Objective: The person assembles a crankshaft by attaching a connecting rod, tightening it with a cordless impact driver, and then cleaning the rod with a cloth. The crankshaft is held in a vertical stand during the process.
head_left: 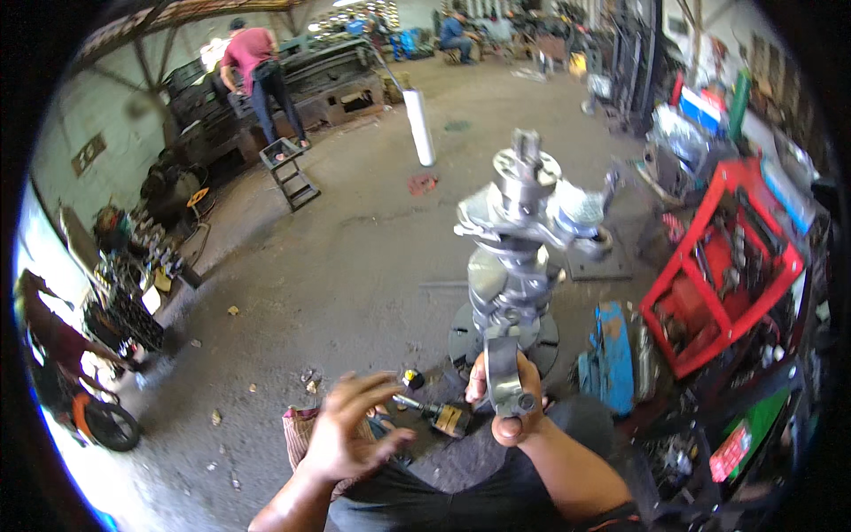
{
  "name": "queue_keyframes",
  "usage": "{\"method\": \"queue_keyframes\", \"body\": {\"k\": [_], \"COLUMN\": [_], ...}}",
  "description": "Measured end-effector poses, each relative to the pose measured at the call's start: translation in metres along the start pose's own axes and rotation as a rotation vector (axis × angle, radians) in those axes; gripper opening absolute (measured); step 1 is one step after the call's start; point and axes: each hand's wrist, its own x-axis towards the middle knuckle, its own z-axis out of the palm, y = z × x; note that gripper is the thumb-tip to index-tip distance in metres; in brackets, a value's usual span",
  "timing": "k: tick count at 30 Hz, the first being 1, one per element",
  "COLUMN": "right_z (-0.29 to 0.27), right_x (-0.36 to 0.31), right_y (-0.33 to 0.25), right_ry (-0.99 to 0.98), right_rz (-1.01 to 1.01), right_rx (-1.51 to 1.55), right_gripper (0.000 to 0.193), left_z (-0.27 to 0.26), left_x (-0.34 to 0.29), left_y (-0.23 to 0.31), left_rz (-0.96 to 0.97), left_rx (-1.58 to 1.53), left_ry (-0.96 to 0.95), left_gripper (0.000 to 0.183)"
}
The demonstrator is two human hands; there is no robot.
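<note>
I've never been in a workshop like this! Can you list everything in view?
Stepped metal shaft assembly: one, silver, upright ahead
Curved metal part: one, grey, in the right hand
Handheld power tool: one, yellow and black, floor between the hands
Long metal box: one, blue, floor, right
Open metal rack: one, red, right
Tall cylinder: one, white, floor, further back
Step-like metal frame: one, dark, back left
Large machine: one, dark, far left
Workers: at least two, one in red, one in blue, background
Remaining clutter: uncountable, mixed colours, edges
Left hand: one, bare, open, lower centre
Right hand: one, bare, gripping, right of it
</note>
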Motion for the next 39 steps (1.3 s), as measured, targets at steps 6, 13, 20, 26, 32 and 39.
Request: {"method": "queue_keyframes", "body": {"k": [6, 13, 20, 26, 32, 39], "right_z": [-0.019, -0.012, 0.007, 0.012, 0.007, 0.003], "right_x": [0.007, -0.004, -0.016, -0.019, -0.023, -0.024], "right_y": [-0.002, -0.004, -0.009, -0.011, -0.012, -0.013], "right_ry": [0.033, 0.037, -0.017, 0.070, 0.079, 0.058], "right_rz": [-0.436, -0.403, -0.140, -0.013, 0.010, 0.047], "right_rx": [-0.270, -0.232, -0.153, 0.056, 0.145, 0.096], "right_gripper": [0.076, 0.027, 0.087, 0.097, 0.097, 0.085], "left_z": [-0.003, 0.018, -0.036, -0.049, -0.035, -0.009], "left_x": [-0.080, -0.102, -0.076, -0.070, -0.082, -0.059], "left_y": [0.017, 0.008, 0.003, 0.008, 0.006, 0.038], "left_rz": [-0.482, -0.399, -0.732, -0.786, -0.596, -0.481], "left_rx": [0.402, 0.449, -0.756, -1.480, -1.697, -1.211], "left_ry": [-0.009, 0.015, 0.793, 0.755, 0.554, 0.565], "left_gripper": [0.069, 0.060, 0.035, 0.049, 0.056, 0.056]}}
